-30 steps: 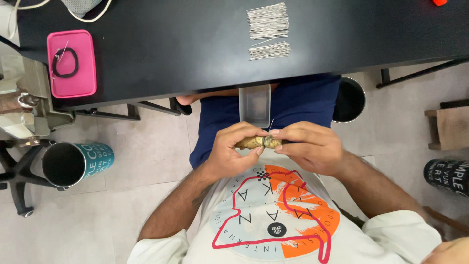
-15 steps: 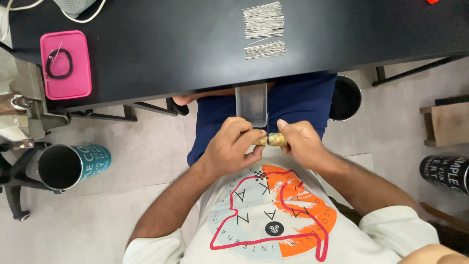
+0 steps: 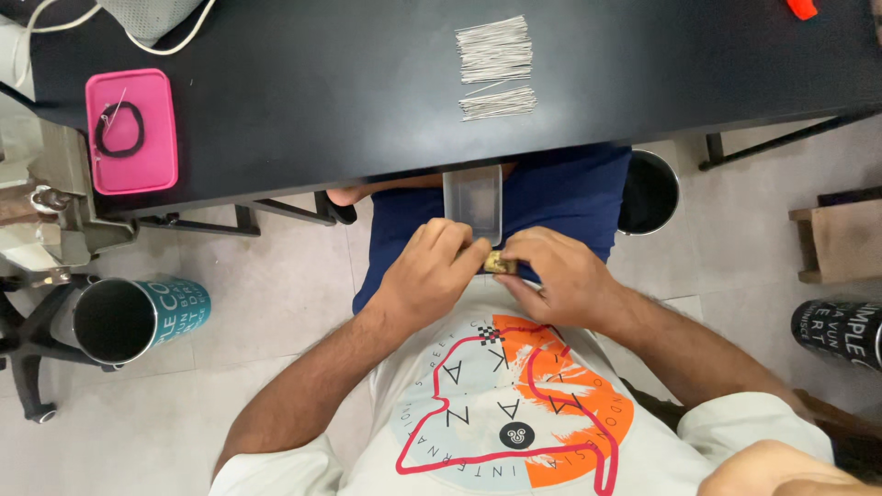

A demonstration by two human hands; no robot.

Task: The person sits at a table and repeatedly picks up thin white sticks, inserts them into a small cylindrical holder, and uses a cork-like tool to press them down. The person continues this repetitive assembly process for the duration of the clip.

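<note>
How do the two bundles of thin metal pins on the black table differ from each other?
The upper bundle is thicker, with many more pins, while the lower bundle is a slim row. The upper bundle lies farther from the table's near edge; the lower bundle sits closer to the two hands. Both are pale, thin pins lying flat and roughly sideways, apart from each other.

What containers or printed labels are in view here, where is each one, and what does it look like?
Teal cylinder can: floor, lower left, lying open-mouthed, white lettering.
Black cylinder can: floor, far right, white lettering.
Pink tray: left on the black table, rectangular, holding a black ring.
Clear plastic box: on the lap, just beyond both hands, rectangular.
</note>
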